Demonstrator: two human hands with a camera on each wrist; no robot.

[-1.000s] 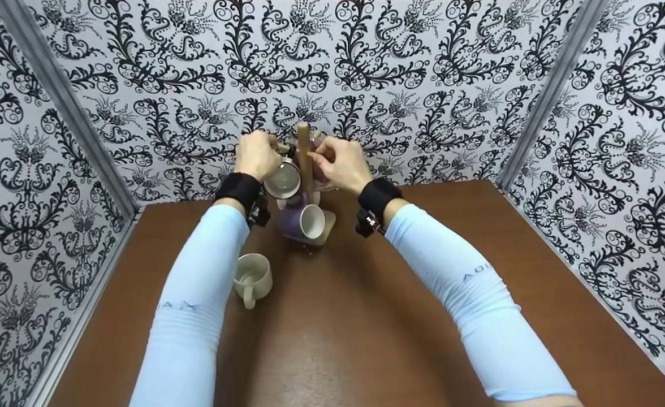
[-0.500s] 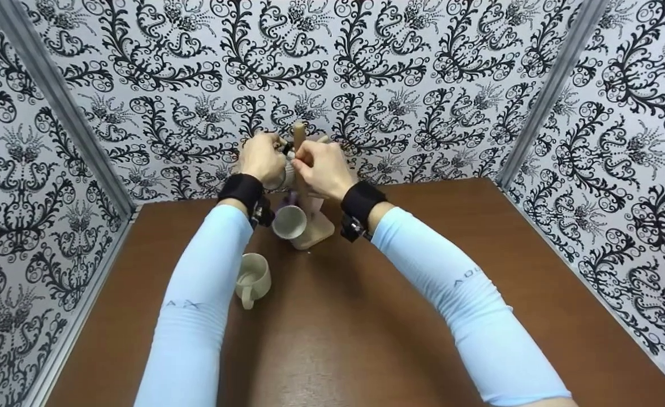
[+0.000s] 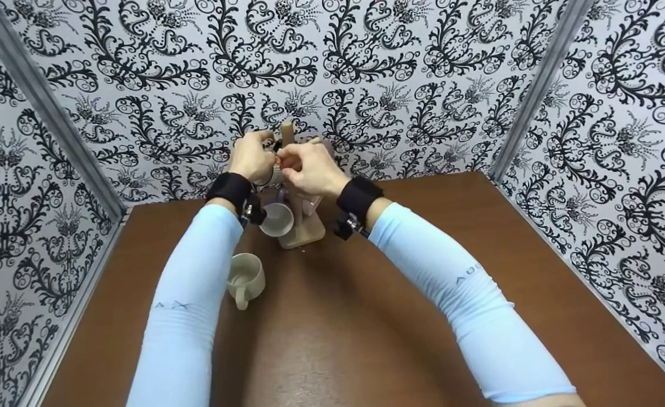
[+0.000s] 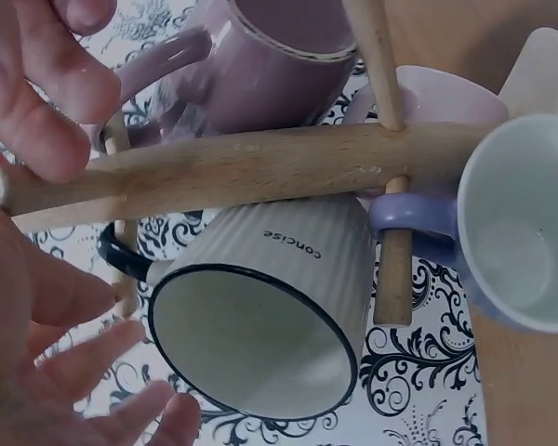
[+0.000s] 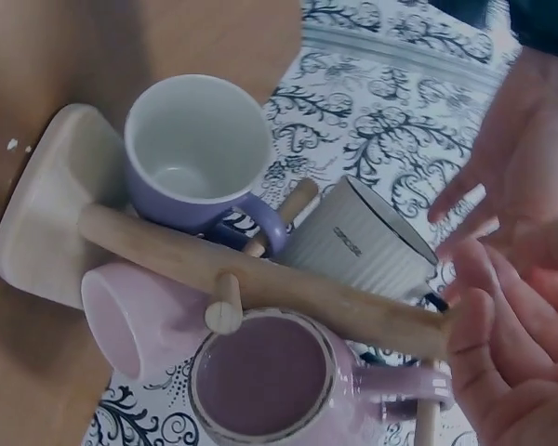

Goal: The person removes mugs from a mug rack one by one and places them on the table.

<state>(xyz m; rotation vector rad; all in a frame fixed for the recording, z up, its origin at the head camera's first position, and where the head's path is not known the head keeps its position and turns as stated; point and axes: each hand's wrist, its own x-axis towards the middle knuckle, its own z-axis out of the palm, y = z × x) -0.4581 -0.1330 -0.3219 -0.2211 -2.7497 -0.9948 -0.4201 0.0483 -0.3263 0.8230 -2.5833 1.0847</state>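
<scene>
A wooden mug tree [image 3: 303, 230] stands near the back wall. My right hand [image 3: 312, 167] pinches its post near the top, thumb and fingers meeting there. Just left, my left hand [image 3: 251, 158] has spread fingers beside the upper peg and the black handle of a ribbed cream mug [image 4: 260, 316] marked "concise". That mug hangs on the upper peg. On a lower peg hangs a purple mug [image 5: 195, 153] with a white inside. A mauve mug [image 5: 265, 381] and a pale pink mug [image 5: 135, 321] hang on the opposite side, mostly hidden in the head view.
A white mug [image 3: 246, 277] stands upright on the brown table [image 3: 389, 294], beside my left forearm, its handle toward me. Patterned walls [image 3: 366, 73] enclose the back and both sides. Small white crumbs [image 5: 14, 144] lie by the tree's base.
The mug tree has turned, so the purple mug's mouth has swung from the right to the left. My right hand has moved left with the post, closer to my left hand.
</scene>
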